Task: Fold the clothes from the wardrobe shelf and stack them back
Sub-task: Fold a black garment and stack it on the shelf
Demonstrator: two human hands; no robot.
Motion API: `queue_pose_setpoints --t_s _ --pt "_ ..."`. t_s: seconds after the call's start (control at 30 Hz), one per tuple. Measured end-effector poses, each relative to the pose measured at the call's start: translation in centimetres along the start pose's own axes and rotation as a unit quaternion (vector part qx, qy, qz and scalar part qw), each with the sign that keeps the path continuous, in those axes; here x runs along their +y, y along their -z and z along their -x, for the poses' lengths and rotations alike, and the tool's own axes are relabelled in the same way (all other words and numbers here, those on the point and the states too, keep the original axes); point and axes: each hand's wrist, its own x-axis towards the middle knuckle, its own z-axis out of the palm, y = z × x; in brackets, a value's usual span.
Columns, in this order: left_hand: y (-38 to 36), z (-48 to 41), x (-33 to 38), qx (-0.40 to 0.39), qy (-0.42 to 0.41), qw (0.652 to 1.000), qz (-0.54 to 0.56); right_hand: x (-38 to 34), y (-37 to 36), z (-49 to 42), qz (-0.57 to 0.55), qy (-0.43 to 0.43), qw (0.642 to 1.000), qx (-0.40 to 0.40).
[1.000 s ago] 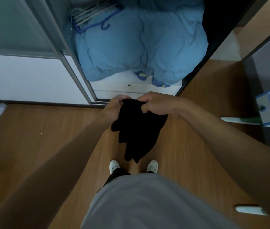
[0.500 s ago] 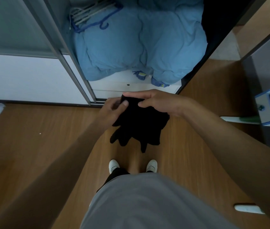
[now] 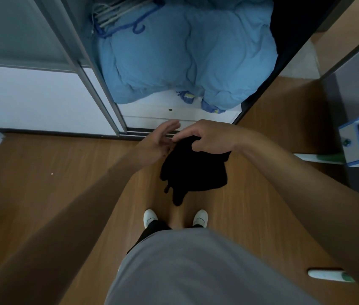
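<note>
The right hand (image 3: 209, 137) pinches the top edge of the black garment (image 3: 194, 170) (soft, light, it hangs limp); the left hand (image 3: 158, 142) is spread open just beside it and should take the opposite top corner.

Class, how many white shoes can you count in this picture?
2: the left shoe and the right shoe, side by side on the wooden floor beneath the hanging black garment; heels hidden by dark trousers.

One head view, wide-angle, steeply down and slightly forward. Own torso (image 3: 196, 267) close at 6 o'clock, shoes (image 3: 150, 217) centre-low, wardrobe (image 3: 152, 110) at 12, floor (image 3: 53, 172) around.
</note>
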Motion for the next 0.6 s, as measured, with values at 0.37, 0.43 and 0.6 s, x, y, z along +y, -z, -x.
queue_pose_setpoints --t_s 0.37,0.43,0.6 --pt "-1.3 -1.1 2.0 -0.130 0.025 0.979 -0.153 -1.5 1.3 2.5 -0.041 0.017 0.999 0.003" --pt "-1.4 -1.4 2.9 -0.172 0.027 0.975 -0.137 -1.4 1.2 2.5 -0.040 0.011 0.999 -0.005" --pt "-0.7 -1.7 3.1 -0.201 0.052 0.958 -0.197 -0.9 0.6 2.4 -0.048 -0.002 0.999 0.021"
